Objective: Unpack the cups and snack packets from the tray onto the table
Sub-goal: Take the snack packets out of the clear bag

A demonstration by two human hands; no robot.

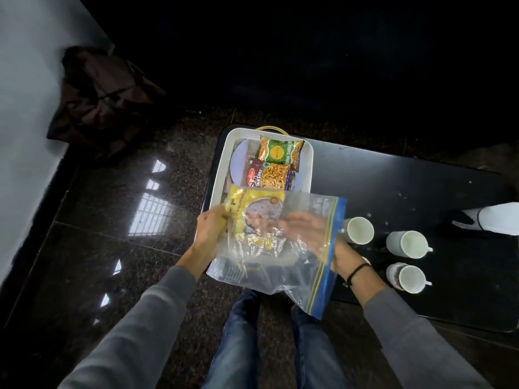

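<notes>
Over tray's [222, 175] near end: L hand [210, 228] grips zip bag [303, 276] w/ yellow packet [252, 209] inside; R hand [309, 234] blurred thru plastic, can't tell grip. 2 packets [280, 153] in tray, 3 cups [407, 244] on table [393, 186] right of tray.

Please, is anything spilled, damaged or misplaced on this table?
Small white specks lie scattered on the glossy black table near the white ceramic cups. They may be crumbs or spilled powder; too small to tell. Nothing else stands out.
</notes>
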